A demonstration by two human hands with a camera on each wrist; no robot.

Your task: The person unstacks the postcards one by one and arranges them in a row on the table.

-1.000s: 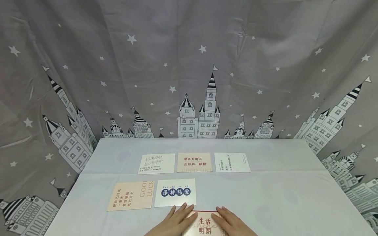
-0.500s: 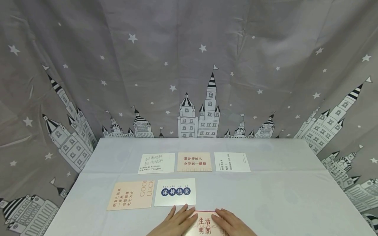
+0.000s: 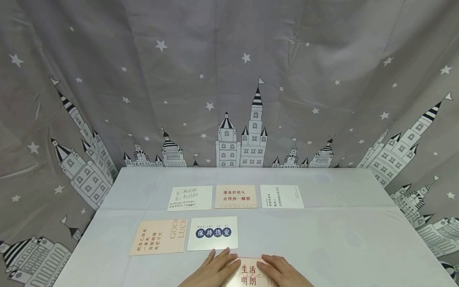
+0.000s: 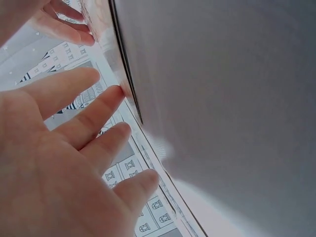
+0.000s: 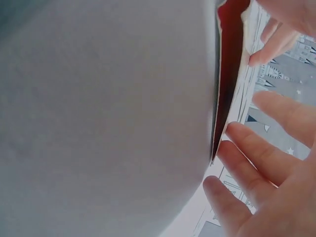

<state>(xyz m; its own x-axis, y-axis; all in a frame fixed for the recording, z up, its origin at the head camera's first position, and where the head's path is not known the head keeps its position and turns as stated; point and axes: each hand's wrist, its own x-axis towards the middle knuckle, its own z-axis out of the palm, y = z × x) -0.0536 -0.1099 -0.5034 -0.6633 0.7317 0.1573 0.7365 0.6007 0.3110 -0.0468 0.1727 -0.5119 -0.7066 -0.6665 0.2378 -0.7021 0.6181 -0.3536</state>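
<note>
A pale pink packet (image 3: 249,275) printed with large red characters lies at the near edge of the table in the head view, partly cut off by the frame. My left hand (image 3: 215,269) rests on its left side and my right hand (image 3: 281,271) on its right, fingers extended. In the right wrist view a gap along the packet's edge (image 5: 232,59) shows a red inside, with the fingertips of the right hand (image 5: 276,163) touching beside it. The left wrist view has the left hand (image 4: 74,143) with spread fingers against a thin edge. The thumbs' undersides are hidden.
Beyond the packet lie a white card with blue circles (image 3: 213,243) and a peach card (image 3: 157,237). Farther back are a handwritten card (image 3: 190,198), a second peach card (image 3: 236,193) and a white card (image 3: 290,197). A grey castle-print curtain (image 3: 186,95) borders the white table (image 3: 340,239).
Both hands stay almost still on the packet. The red line along its far edge looks thinner and paler. The other cards keep their places.
</note>
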